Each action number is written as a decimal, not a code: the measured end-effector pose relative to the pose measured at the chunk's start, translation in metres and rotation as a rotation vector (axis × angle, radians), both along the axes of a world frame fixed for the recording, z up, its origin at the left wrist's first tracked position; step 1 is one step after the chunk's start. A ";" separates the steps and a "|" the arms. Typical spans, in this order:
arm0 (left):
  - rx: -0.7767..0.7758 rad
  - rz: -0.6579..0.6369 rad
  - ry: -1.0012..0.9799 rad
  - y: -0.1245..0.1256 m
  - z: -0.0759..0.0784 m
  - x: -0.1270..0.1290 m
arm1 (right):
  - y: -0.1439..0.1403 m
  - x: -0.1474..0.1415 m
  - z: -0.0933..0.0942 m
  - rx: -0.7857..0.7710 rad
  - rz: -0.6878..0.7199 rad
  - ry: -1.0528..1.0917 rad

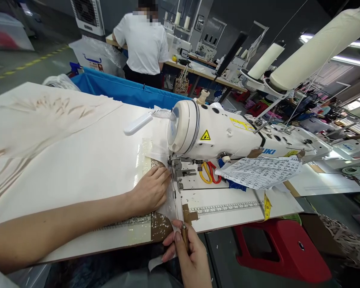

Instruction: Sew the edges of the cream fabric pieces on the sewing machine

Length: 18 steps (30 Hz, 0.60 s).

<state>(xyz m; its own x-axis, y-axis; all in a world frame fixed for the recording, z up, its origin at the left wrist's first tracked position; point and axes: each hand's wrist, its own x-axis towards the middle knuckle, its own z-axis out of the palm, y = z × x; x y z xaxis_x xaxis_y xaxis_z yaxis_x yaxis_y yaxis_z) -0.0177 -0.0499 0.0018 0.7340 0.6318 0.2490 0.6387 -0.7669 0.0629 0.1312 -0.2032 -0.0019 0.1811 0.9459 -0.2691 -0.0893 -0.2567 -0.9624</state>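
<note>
My left hand (151, 190) rests on the sewing machine bed just in front of the presser foot (175, 164). Its fingers are bent and close together, pressing on a strip of thin white fabric (169, 204). Below it, at the table's front edge, my right hand (190, 250) grips an awl (185, 236) by its wooden handle, metal shaft pointing toward the machine. The fabric runs down to the right fingers, and a loose end hangs beneath them. The white sewing machine (216, 128) stands directly beyond both hands.
Yellow and red-handled scissors (208, 173) lie under the machine arm beside a printed sheet (261, 172). White fabric pieces (54, 120) cover the table's left side. A red stool (282, 250) stands at lower right. Beyond a blue cloth bin (117, 88), a person (145, 44) works facing away.
</note>
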 end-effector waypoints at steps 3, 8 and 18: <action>-0.021 0.010 0.001 0.001 0.000 -0.001 | 0.003 0.003 0.000 0.019 0.015 -0.036; -0.019 0.020 -0.005 0.004 0.003 -0.001 | 0.002 0.005 0.000 0.052 0.061 -0.049; -0.028 0.032 0.009 0.032 -0.011 0.001 | -0.011 0.007 0.062 0.262 0.061 -0.644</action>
<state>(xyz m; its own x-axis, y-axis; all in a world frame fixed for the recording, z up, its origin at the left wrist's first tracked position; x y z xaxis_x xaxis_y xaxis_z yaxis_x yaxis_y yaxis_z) -0.0164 -0.0180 -0.0097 0.7157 0.6613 0.2248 0.6632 -0.7443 0.0783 0.1384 -0.2143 0.0596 0.1728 0.9785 0.1123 0.5267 0.0046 -0.8500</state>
